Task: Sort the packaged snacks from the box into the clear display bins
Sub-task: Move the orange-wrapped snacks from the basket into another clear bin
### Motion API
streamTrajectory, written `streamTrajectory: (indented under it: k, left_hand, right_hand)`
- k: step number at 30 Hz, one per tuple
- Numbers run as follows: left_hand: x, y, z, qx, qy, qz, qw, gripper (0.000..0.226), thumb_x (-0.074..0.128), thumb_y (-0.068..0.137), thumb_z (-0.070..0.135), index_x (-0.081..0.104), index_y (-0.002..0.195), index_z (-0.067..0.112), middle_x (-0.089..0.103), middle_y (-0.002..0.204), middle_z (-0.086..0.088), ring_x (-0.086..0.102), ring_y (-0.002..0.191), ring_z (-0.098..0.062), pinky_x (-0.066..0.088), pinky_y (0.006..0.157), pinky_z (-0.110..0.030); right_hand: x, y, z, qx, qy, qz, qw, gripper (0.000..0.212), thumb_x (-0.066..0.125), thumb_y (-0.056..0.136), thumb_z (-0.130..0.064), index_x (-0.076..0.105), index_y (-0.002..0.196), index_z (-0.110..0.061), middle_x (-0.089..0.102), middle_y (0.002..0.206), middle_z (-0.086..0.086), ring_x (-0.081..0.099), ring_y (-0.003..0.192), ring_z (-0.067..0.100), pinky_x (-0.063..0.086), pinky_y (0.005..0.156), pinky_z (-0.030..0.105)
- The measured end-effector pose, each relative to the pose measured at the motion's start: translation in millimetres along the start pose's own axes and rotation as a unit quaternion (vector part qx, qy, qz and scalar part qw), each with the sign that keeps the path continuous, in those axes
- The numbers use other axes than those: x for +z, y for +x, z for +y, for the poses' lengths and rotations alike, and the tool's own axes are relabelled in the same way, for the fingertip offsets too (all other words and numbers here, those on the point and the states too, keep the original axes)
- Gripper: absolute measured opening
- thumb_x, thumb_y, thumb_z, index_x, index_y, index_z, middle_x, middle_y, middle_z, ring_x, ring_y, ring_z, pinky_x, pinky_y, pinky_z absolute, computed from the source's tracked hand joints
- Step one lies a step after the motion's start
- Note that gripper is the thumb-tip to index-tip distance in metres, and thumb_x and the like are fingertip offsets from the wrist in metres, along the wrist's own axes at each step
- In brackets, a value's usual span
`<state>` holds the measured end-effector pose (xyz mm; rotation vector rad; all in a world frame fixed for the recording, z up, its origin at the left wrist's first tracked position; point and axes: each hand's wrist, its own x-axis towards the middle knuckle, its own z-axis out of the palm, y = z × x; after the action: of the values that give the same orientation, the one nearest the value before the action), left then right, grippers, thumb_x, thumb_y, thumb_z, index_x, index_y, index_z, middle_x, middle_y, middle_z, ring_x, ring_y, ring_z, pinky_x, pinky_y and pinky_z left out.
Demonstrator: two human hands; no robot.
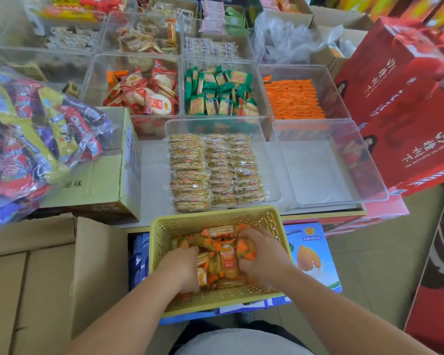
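Orange snack packets (226,254) lie heaped in the yellow basket (164,224), just below the desk (151,175) edge. Your left hand (182,267) and right hand (262,257) curl round a bunch of them from 2 sides. I think this loose bunch may spill before the empty clear bin (318,170), because smooth wrappers slide easily.

The left hand (183,267) and right hand (263,254) bury their fingertips among the orange packets (226,254) in the yellow basket (215,298). At 9 o'clock the candy bag (23,139) is cut off; bins (103,39) at 12 o'clock are blurred, perhaps biscuits.
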<state>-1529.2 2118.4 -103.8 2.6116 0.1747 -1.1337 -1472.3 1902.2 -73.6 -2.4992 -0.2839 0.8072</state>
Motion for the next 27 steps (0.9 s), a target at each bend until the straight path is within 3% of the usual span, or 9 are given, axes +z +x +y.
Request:
streamTrajectory:
  k: [6,8,10,12,14,19,22,24,27]
  left_hand:
    - [-14,-10,8,-0.039,-0.069,0.007,0.997,0.108,0.084,0.068,0.035,0.029,0.16,0.024,0.055,0.148,-0.002,0.064,0.117,-0.022,0.058,0.084,-0.03]
    - [-23,-26,13,-0.06,-0.118,0.046,0.99,0.103,0.083,0.064,0.04,0.037,0.155,0.028,0.06,0.141,0.004,0.066,0.108,-0.017,0.059,0.082,-0.031]
    - [-31,-44,16,-0.062,-0.191,0.102,0.974,0.077,0.085,0.057,0.046,0.056,0.127,0.036,0.068,0.115,0.014,0.066,0.093,-0.009,0.057,0.076,-0.028]
    - [-39,-64,24,-0.057,-0.331,0.158,0.928,0.065,0.088,0.048,0.048,0.059,0.106,0.039,0.075,0.095,0.016,0.069,0.08,-0.002,0.053,0.064,-0.02]
    - [-50,-83,44,-0.05,-0.499,0.219,0.837,0.064,0.09,0.04,0.045,0.066,0.099,0.043,0.077,0.087,0.017,0.074,0.074,-0.003,0.053,0.058,-0.016]
    - [-49,-97,151,-0.009,-0.749,0.264,0.608,0.062,0.093,0.034,0.031,0.075,0.093,0.029,0.079,0.088,-0.006,0.076,0.07,-0.022,0.058,0.049,-0.035]
    - [-27,-81,231,-0.021,-0.795,0.24,0.557,0.064,0.092,0.04,0.023,0.074,0.102,0.022,0.079,0.097,-0.014,0.076,0.076,-0.027,0.062,0.059,-0.042]
    - [-14,-72,278,-0.037,-0.808,0.229,0.541,0.053,0.09,0.047,0.017,0.075,0.097,0.021,0.078,0.093,-0.016,0.076,0.072,-0.029,0.061,0.054,-0.041]
    - [-4,-66,323,-0.026,-0.818,0.208,0.535,0.059,0.099,0.036,0.024,0.079,0.091,0.024,0.078,0.097,-0.019,0.077,0.077,-0.035,0.062,0.061,-0.051]
  right_hand:
    - [-37,-32,-6,-0.02,0.223,0.013,0.975,0.056,0.081,0.071,-0.04,0.054,0.114,-0.063,0.058,0.105,-0.042,0.056,0.052,-0.003,0.046,0.046,0.013]
    - [-53,-37,-2,-0.03,0.272,0.015,0.962,0.067,0.083,0.067,-0.043,0.049,0.121,-0.065,0.06,0.105,-0.039,0.064,0.066,-0.007,0.048,0.052,0.01]
    - [-69,-39,7,-0.032,0.358,0.007,0.933,0.075,0.084,0.061,-0.041,0.049,0.124,-0.061,0.067,0.104,-0.025,0.071,0.086,0.002,0.056,0.066,0.017]
    - [-84,-38,20,-0.026,0.439,0.005,0.898,0.078,0.084,0.053,-0.036,0.054,0.124,-0.052,0.071,0.102,-0.011,0.073,0.089,0.014,0.06,0.072,0.031]
    - [-102,-36,37,-0.028,0.519,-0.01,0.854,0.077,0.084,0.051,-0.027,0.059,0.123,-0.035,0.073,0.101,0.005,0.073,0.085,0.024,0.059,0.068,0.031]
    - [-154,-39,94,-0.017,0.592,-0.107,0.799,0.066,0.08,0.06,-0.015,0.059,0.123,-0.015,0.067,0.108,0.032,0.068,0.083,0.038,0.049,0.046,0.022]
    - [-175,-41,129,-0.029,0.581,-0.125,0.803,0.054,0.073,0.072,-0.011,0.06,0.123,-0.021,0.066,0.107,0.031,0.065,0.083,0.042,0.035,0.048,0.031]
    - [-185,-45,146,-0.035,0.566,-0.119,0.815,0.05,0.071,0.073,-0.014,0.062,0.12,-0.03,0.064,0.095,0.026,0.057,0.074,0.041,0.022,0.057,0.046]
    - [-198,-52,161,-0.052,0.547,-0.101,0.829,0.05,0.074,0.074,-0.025,0.064,0.12,-0.041,0.064,0.098,0.02,0.05,0.071,0.035,0.035,0.062,0.047]
